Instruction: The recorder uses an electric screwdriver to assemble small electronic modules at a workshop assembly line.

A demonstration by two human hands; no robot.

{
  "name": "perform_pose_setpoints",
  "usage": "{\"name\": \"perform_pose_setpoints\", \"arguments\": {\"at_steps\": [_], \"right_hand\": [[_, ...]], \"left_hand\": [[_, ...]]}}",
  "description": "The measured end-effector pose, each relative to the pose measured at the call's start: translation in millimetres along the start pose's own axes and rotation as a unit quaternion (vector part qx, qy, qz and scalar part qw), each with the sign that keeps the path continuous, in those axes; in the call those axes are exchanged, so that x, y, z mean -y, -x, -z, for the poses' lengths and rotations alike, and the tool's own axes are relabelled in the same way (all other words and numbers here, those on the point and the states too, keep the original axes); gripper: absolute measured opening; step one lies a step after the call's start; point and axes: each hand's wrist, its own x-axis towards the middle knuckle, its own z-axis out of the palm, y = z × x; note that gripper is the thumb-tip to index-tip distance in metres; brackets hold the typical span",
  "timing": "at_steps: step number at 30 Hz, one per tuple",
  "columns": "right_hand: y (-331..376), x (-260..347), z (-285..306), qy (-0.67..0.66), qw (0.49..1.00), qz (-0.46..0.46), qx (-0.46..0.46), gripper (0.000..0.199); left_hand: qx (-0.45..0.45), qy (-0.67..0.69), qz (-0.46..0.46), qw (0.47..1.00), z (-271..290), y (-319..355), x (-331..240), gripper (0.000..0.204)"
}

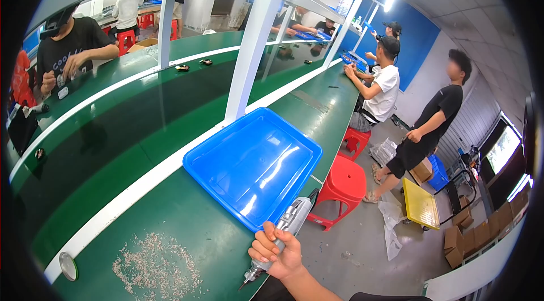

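My right hand (277, 251) is closed around a grey and silver electric screwdriver (296, 216). Its bit end points down to the lower left, over the front edge of the green workbench (221, 255). The screwdriver's rear end lies close to the near right corner of a shallow blue tray (249, 159), which holds nothing. Many tiny screws (158, 267) are scattered on the bench left of my hand. A small round dish (68, 267) with a green rim stands near the white rail at the lower left. My left hand is out of view.
A white post (255, 46) rises behind the tray. Beyond the rail runs a dark green conveyor belt (130, 125) carrying small parts. Red stools (343, 182), a yellow cart (420, 204) and cardboard boxes (456, 244) stand right. Several people sit along the line; one person (442, 108) stands in the aisle.
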Motion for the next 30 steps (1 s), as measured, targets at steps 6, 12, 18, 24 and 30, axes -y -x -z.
{"name": "perform_pose_setpoints", "arguments": {"at_steps": [6,12,18,24,30], "right_hand": [[-0.5,1.0,-0.7,-0.005,1.000,-0.004,0.009,0.019],[-1.0,1.6,-0.1,-0.008,1.000,-0.003,0.014,0.018],[-1.4,1.7,-1.9,0.002,1.000,0.001,0.002,0.015],[-1.1,2.0,-0.1,0.001,1.000,0.000,0.000,0.016],[-1.1,1.9,-2.6,0.007,1.000,0.002,-0.008,0.016]], "left_hand": [[0.005,-0.003,0.003,1.000,-0.1,-1.0,0.6,0.022],[0.005,-0.004,0.001,1.000,1.1,-1.8,-0.1,0.022],[0.007,-0.003,0.002,1.000,1.0,-1.9,0.1,0.022],[0.004,-0.005,-0.002,1.000,-0.1,-1.5,0.9,0.022],[0.005,-0.005,-0.001,1.000,-0.6,-2.0,2.1,0.022]]}}
